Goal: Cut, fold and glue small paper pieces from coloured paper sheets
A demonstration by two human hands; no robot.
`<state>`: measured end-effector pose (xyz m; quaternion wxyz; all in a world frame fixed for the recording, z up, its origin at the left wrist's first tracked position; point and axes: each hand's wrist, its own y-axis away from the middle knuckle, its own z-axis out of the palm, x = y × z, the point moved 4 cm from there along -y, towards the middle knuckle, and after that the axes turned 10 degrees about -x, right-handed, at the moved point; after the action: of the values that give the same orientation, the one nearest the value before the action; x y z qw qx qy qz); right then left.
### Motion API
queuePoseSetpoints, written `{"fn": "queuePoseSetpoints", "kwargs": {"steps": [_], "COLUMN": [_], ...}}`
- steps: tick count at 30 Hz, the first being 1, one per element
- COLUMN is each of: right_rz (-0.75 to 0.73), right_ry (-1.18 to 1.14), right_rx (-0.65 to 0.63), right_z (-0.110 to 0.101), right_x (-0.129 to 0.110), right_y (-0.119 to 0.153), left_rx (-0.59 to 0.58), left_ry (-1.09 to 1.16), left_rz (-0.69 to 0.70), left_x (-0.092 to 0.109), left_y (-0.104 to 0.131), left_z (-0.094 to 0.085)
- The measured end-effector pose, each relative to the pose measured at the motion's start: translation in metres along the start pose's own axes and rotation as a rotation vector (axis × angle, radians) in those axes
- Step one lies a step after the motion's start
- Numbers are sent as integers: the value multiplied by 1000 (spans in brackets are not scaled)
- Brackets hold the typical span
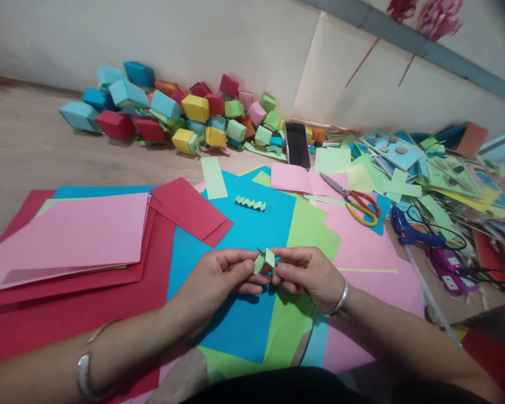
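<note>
Between my two hands is a small folded strip of light green paper [269,257], held above a blue paper sheet [244,314]. My left hand [231,272] pinches its left side between thumb and fingers. At its right side, my right hand [305,272] pinches it with thumb and forefinger. A thin dark tip shows just above the strip; I cannot make out what it is. Beyond my hands a zigzag-folded green paper strip [250,203] lies on the blue sheet, near a flat light green paper rectangle [214,178].
Red paper pieces [191,210] and stacked pink sheets [88,230] lie left. Scissors [353,199], a blue glue gun [412,227] with a cord, and a purple power strip [450,269] lie right. A phone [297,145] and several coloured paper boxes [196,108] stand along the wall.
</note>
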<state>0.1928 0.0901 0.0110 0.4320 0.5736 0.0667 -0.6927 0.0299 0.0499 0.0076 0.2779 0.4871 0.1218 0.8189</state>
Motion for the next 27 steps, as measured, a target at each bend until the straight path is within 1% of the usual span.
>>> {"fn": "queuePoseSetpoints", "kwargs": {"steps": [4,7,9,13,15,18,20,22,24,25,27], "right_rz": [-24,-90,-204,-584,-701,-743,-720,-681,-685,-710,-806], "right_ry": [67,234,437,924,1136,1385,1481,1522,1560,1581,1595], "right_rx": [25,65,102,160,206,278,321,355,370,372,370], "right_z": [-2,-3,-1,10,13,16,17,19,22,24,27], "right_x": [0,-2,-7,-20,-21,-19,-17,-16,-15,-15,-17], "right_y": [1,5,10,23,27,27,27,27,28,29,31], "left_rx": [6,-15,-27,-24,-50,-101,-92,-55,-6,20,66], "left_ry": [35,54,66,179,237,238,198,141,53,0,-105], "left_rz": [-23,-52,-70,-98,-112,-125,-115,-103,-88,-75,-44], "left_x": [0,0,0,0,-1,-2,-3,-3,-4,-3,-2], "left_y": [0,1,2,6,9,11,12,12,12,11,10], "left_z": [0,2,4,7,9,12,12,11,9,8,6]}}
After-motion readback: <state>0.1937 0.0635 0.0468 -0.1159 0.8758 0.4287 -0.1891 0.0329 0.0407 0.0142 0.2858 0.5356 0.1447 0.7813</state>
